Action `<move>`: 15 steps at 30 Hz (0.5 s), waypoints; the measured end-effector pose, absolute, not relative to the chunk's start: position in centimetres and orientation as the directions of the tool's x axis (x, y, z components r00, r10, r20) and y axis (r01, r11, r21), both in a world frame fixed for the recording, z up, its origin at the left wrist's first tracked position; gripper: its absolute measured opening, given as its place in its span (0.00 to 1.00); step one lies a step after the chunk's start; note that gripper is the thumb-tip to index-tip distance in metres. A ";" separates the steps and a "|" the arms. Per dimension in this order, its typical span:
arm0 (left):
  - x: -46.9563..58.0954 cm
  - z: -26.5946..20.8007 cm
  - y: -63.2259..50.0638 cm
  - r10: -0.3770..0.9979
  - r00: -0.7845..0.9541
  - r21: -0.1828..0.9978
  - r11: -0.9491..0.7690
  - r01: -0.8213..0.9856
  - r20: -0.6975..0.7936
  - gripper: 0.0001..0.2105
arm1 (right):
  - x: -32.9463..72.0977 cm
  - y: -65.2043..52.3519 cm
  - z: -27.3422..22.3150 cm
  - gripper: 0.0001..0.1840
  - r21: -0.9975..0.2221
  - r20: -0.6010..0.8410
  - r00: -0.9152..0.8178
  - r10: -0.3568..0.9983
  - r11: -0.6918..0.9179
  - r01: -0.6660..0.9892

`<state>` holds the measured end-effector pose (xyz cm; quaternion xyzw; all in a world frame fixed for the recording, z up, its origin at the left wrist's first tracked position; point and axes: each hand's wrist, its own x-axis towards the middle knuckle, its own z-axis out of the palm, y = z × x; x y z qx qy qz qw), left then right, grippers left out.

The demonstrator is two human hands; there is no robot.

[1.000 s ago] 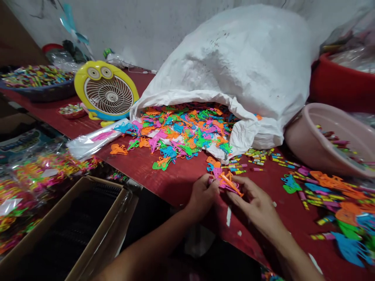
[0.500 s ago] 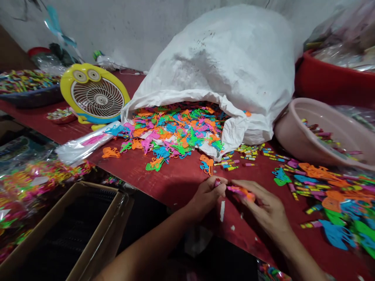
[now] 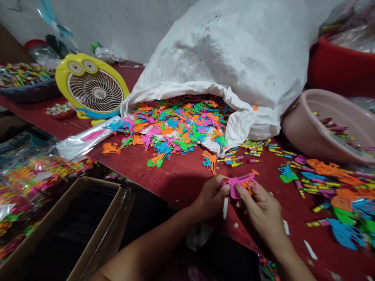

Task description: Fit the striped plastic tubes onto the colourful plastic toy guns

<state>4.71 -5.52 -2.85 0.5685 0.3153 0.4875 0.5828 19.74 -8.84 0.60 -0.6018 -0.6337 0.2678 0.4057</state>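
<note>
My left hand is closed, thumb against fingers, on a small wrapped tube, of which only a dark pink bit shows. My right hand pinches a pink plastic toy with a lattice part, its left end meeting the left fingertips. An orange plastic toy is in the same right-hand grip, partly covered by the fingers. Just beyond the hands, an orange lattice toy lies with a blue one on the red table.
A white sack spills colourful plastic toys onto the table. Wrapped tubes and toys lie at right, by a pink tub. A yellow fan stands left, above an open cardboard box below the table edge.
The right hand has turned, bringing the pink and orange toys up into plain sight and against the left fingertips. The view has shifted slightly.
</note>
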 end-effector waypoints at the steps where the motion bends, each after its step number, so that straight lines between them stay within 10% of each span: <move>1: 4.7 -2.9 -5.5 0.928 0.316 0.973 -0.148 -0.175 0.198 0.13 | 19.7 -8.8 0.7 0.14 -0.801 0.218 0.039 0.975 0.156 0.578; 9: 4.8 -3.7 -5.9 0.876 0.323 0.920 -0.389 0.036 0.358 0.14 | 19.1 -9.2 1.7 0.13 -0.622 0.399 -0.028 0.916 0.293 0.726; 15: 4.9 -3.6 -5.9 0.884 0.328 0.903 -0.400 0.159 0.334 0.15 | 19.0 -8.6 1.0 0.16 -0.745 0.230 -0.011 0.973 0.183 0.642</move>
